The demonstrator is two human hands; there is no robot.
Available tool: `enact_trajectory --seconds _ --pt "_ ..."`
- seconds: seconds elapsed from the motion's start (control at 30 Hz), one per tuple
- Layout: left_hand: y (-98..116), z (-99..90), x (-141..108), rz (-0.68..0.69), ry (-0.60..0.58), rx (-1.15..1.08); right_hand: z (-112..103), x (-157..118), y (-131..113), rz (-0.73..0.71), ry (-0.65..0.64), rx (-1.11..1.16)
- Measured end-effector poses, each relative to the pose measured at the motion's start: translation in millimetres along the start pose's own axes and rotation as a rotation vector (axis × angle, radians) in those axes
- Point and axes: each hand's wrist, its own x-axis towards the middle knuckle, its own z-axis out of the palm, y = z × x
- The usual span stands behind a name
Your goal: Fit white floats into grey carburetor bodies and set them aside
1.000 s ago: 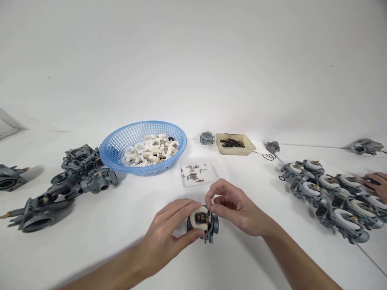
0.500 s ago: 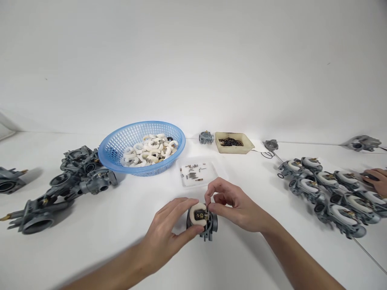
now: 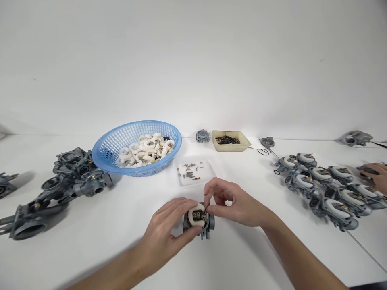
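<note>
A grey metal carburetor (image 3: 208,230) lies on the white table in front of me, its open side facing up. A white U-shaped float (image 3: 191,216) sits in it, with brass jets visible inside the U. My left hand (image 3: 173,221) grips the carburetor and float from the left, thumb at the near side and fingers across the far side. At the float's right, by the hinge, my right hand (image 3: 231,203) has thumb and index finger pinched together. Whatever is between those fingertips is too small to make out.
Beyond my hands is a clear tray (image 3: 198,182) of small pins and springs. A blue basket (image 3: 99,163) holds several floats. Bare carburetors (image 3: 71,173) lie left; float-fitted ones (image 3: 302,183) lie right, near another person's hand (image 3: 376,175). A cream tray (image 3: 231,148) holds black rings.
The view has shifted slightly, so the table items sit a little further left. My hands keep nearly the same hold, the right fingertips still pinched at the float's hinge.
</note>
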Motion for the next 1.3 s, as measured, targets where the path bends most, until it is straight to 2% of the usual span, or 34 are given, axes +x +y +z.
enact_trajectory --seconds 0.23,0.4,0.67,0.87,0.97,1.3 --pt "1.7 -0.4 2.8 0.040 0.054 0.029 -2.2 -0.1 1.5 -0.007 0.025 -0.040" --pt "3.8 -2.1 5.3 0.060 0.062 0.024 -2.1 -2.6 0.8 -0.028 -0.021 -0.081" --pt "4.1 -2.3 8.1 0.112 0.063 0.011 10.9 -4.7 2.2 -0.121 0.027 -0.391" --pt "4.2 -1.5 9.0 0.122 0.075 0.020 12.4 -7.8 -1.3 -0.225 0.060 -0.524" --pt "2.6 -0.9 7.7 0.129 0.080 0.017 12.4 -9.6 -2.5 -0.233 0.057 -0.578" --pt "3.5 -1.3 8.9 0.109 0.057 -0.035 12.8 -10.5 -5.1 -0.236 0.067 -0.606"
